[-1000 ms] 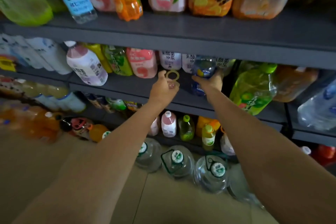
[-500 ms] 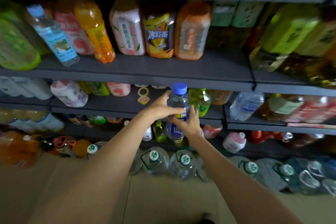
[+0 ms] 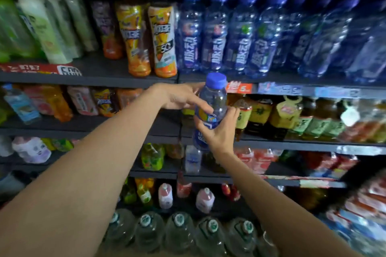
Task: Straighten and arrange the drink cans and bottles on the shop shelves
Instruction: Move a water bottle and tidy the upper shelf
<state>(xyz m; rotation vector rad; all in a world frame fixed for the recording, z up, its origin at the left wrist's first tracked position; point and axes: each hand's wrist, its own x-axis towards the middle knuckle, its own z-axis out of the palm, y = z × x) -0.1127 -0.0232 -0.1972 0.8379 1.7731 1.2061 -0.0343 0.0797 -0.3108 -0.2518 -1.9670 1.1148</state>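
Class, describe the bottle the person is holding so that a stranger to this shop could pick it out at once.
Find the row of blue-capped bottles on the upper right shelf. Just below its front edge, the blue-capped clear bottle is gripped by the left hand and right hand. It alone is off the shelves.

Dim light, motion blur, warped edges.

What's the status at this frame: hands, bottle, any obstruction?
Both hands on the blue-capped bottle: left hand at its upper body, right hand at its label. Bottle upright, off the shelves. Matching blue bottles fill the shelf above.
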